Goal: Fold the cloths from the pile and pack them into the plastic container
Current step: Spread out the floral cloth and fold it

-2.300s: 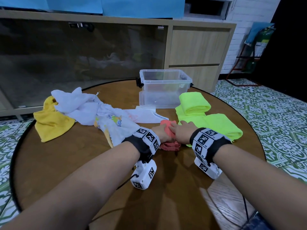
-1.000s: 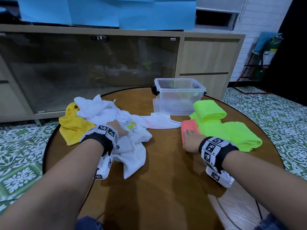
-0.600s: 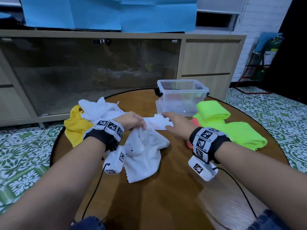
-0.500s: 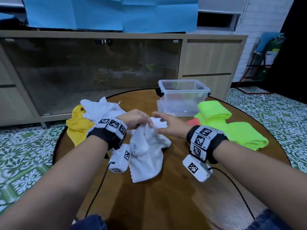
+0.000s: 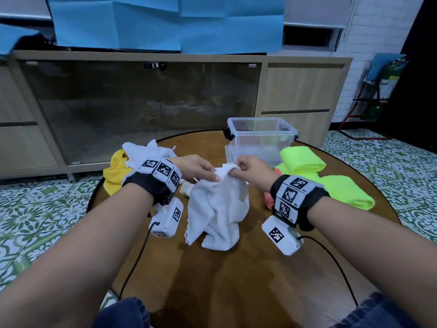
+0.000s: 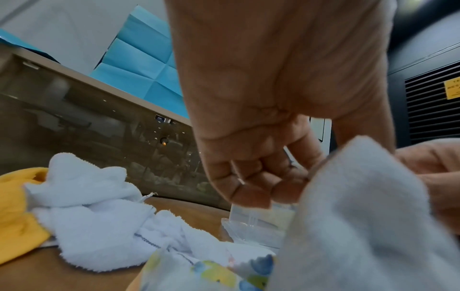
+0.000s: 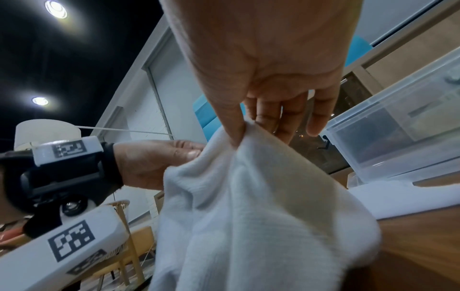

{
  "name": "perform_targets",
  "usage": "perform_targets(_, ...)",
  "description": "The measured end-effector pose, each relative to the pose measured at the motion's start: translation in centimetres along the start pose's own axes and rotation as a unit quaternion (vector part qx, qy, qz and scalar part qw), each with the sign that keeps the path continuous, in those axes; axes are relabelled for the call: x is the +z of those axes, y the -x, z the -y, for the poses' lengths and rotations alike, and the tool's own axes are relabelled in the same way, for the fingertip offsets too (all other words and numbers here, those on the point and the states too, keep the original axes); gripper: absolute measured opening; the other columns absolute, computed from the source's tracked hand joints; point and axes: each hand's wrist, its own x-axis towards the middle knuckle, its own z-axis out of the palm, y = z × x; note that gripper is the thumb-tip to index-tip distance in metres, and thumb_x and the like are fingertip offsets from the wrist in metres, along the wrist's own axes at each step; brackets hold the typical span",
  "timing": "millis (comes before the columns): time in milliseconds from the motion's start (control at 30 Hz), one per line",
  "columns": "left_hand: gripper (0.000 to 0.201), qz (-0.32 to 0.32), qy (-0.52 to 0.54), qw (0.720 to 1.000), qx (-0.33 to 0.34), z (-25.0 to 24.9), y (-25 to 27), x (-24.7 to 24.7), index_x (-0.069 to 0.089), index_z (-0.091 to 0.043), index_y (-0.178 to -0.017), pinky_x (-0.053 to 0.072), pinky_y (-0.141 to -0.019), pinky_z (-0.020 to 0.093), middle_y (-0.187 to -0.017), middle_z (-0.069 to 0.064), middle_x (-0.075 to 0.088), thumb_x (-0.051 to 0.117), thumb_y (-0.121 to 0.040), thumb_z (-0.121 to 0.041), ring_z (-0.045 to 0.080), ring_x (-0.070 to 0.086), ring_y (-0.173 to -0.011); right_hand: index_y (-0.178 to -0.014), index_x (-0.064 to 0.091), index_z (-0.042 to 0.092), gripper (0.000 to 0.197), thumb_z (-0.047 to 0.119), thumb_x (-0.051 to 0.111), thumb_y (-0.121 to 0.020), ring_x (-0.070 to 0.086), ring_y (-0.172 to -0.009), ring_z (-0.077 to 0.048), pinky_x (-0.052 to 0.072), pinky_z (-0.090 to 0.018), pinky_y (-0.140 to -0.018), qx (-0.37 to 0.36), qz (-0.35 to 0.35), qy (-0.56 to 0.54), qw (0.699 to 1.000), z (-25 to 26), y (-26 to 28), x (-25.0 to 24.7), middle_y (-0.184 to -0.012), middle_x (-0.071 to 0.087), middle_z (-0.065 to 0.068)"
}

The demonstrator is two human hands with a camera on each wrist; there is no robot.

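While both hands' fingers (image 5: 214, 177) pinch its top edge, white cloth (image 5: 217, 209) hangs crumpled.

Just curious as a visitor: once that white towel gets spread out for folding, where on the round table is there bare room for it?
The near part of the table, between the forearms and the hanging white towel, is bare wood. The far left is crowded by the cloth pile, the right by green folded cloths, and the plastic container stands at the back.

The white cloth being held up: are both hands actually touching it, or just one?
Touching, both. In the right wrist view the right hand pinches the white cloth at its top edge, and the left hand grips it alongside.
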Motion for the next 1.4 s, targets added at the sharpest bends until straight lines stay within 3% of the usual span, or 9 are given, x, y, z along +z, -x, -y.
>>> perform_targets(167, 0.017, -0.189, -0.025, 0.979, 0.069, -0.4, 0.4, -1.4, 0.059, -0.018, -0.07, 0.043, -0.07, 0.022, -0.073, -0.002, 0.058, 0.07, -0.082, -0.018, 0.013, 0.053, -0.072, -0.06, 0.05, 0.02, 0.03, 0.019, 0.069, -0.084, 0.049, -0.054, 0.001, 0.035, -0.014, -0.052, -0.006, 0.021, -0.074, 0.997, 0.7, 0.3, -1.1, -0.058, 0.05, 0.008)
perform_targets(333, 0.03, -0.268, 0.103, 0.953, 0.098, 0.5, 1.5, -2.3, 0.05, -0.012, -0.059, 0.047, -0.071, 0.026, -0.083, 0.008, 0.064, 0.063, -0.081, 0.003, 0.017, 0.059, -0.085, -0.063, 0.053, 0.016, 0.026, 0.016, 0.07, -0.083, 0.048, -0.065, -0.012, 0.037, -0.024, -0.063, -0.013, 0.054, -0.143, 0.988, 1.0, 1.0, -1.7, -0.071, 0.051, -0.003)
perform_targets(467, 0.045, -0.252, 0.188, 0.941, 0.122, 0.4, 1.8, -2.4, 0.051, -0.02, -0.038, 0.038, -0.06, 0.022, -0.085, 0.016, 0.059, 0.054, -0.075, 0.005, 0.017, 0.052, -0.072, -0.056, 0.043, 0.018, 0.037, 0.019, 0.069, -0.083, 0.039, -0.056, -0.009, 0.029, -0.025, -0.054, -0.012, 0.018, -0.029, 0.999, 0.9, 0.8, -1.9, -0.06, 0.042, 0.002)
perform_targets(633, 0.045, -0.264, 0.171, 0.943, 0.108, -0.9, 1.3, -1.5, 0.044, -0.019, -0.047, 0.027, -0.041, 0.013, -0.04, -0.014, 0.037, 0.051, -0.087, 0.002, 0.0, 0.032, -0.036, -0.059, 0.046, 0.018, 0.033, 0.018, 0.067, -0.084, 0.042, -0.055, -0.01, 0.031, -0.021, -0.049, 0.0, -0.029, -0.034, 0.999, 0.5, 0.9, -2.7, -0.06, 0.045, 0.001)
perform_targets(867, 0.02, -0.166, -0.188, 0.968, 0.027, 1.6, 1.8, -1.8, 0.054, -0.021, -0.071, 0.03, -0.055, 0.024, -0.061, -0.006, 0.043, 0.067, -0.084, -0.03, 0.01, 0.041, -0.059, -0.076, 0.061, 0.004, 0.017, 0.019, 0.062, -0.084, 0.051, -0.074, -0.023, 0.032, -0.029, -0.056, 0.031, -0.105, 0.097, 0.989, -2.1, 1.4, -5.0, -0.074, 0.055, -0.01)
perform_targets(1000, 0.012, -0.206, -0.137, 0.969, 0.002, 2.8, 2.6, -2.2, 0.061, -0.013, -0.086, 0.032, -0.067, 0.023, -0.076, 0.001, 0.048, 0.058, -0.092, -0.023, 0.014, 0.043, -0.073, -0.057, 0.047, 0.012, 0.035, 0.024, 0.063, -0.086, 0.041, -0.056, -0.016, 0.025, -0.028, -0.048, 0.042, -0.047, 0.111, 0.992, -2.1, 1.8, -6.2, -0.058, 0.043, -0.003)
perform_targets(1133, 0.019, -0.369, 0.04, 0.928, -0.045, 5.2, 3.2, -4.0, 0.064, -0.009, -0.099, 0.039, -0.071, 0.035, -0.088, 0.023, 0.057, 0.049, -0.095, -0.019, 0.025, 0.048, -0.077, -0.051, 0.033, 0.016, 0.048, 0.028, 0.066, -0.084, 0.028, -0.051, -0.014, 0.019, -0.029, -0.052, 0.061, 0.051, 0.142, 0.987, -2.8, 2.1, -6.4, -0.054, 0.031, 0.001)
perform_targets(1233, 0.017, -0.446, 0.091, 0.888, -0.067, 6.6, 3.6, -4.7, 0.062, -0.006, -0.086, 0.034, -0.06, 0.031, -0.08, 0.018, 0.054, 0.049, -0.093, -0.016, 0.026, 0.047, -0.074, -0.052, 0.038, 0.017, 0.043, 0.031, 0.066, -0.082, 0.034, -0.055, -0.016, 0.024, -0.031, -0.061, 0.078, 0.043, 0.181, 0.979, -3.7, 1.8, -6.7, -0.054, 0.035, 0.001)
perform_targets(1400, 0.03, -0.552, 0.168, 0.813, -0.08, 7.2, 3.6, -4.7, 0.066, 0.002, -0.11, 0.034, -0.07, 0.028, -0.107, 0.023, 0.065, 0.046, -0.094, -0.016, 0.034, 0.059, -0.094, -0.052, 0.037, 0.015, 0.046, 0.03, 0.07, -0.082, 0.033, -0.053, -0.015, 0.024, -0.03, -0.056, 0.089, -0.011, 0.098, 0.991, -4.6, 1.6, -7.6, -0.054, 0.034, 0.0)
